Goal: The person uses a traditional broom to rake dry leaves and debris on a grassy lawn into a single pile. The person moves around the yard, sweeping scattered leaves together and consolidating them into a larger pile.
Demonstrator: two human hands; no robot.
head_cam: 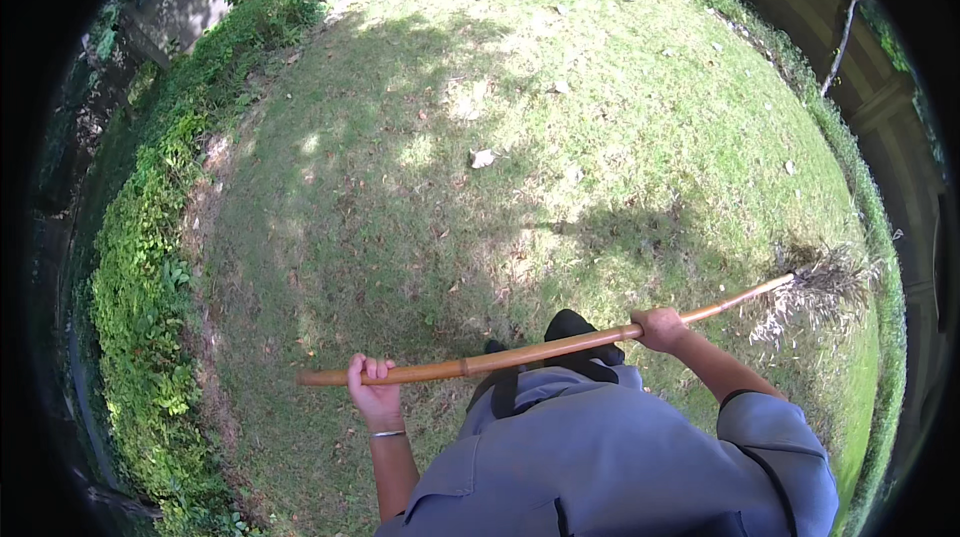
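A long bamboo pole (517,357) crosses in front of my body, its plain end at the left and a bushy twig broom head (829,282) at its far right end. Near the plain end, my left hand (373,387) has its fingers wrapped around the pole; a metal bangle is on that wrist. Closer to the broom head, my right hand (658,328) grips the same pole. The twigs are over the grass at the right; whether they touch it I cannot tell. My dark shoes show partly beneath the pole.
Short grass (420,222) with scattered dry leaves spreads ahead, a larger pale leaf (482,158) among them. Leafy low hedge (142,274) borders the left. Another narrow hedge (889,342) curves along the right, beside a dark wall or fence (892,132). A pale bare branch (844,46) stands at upper right.
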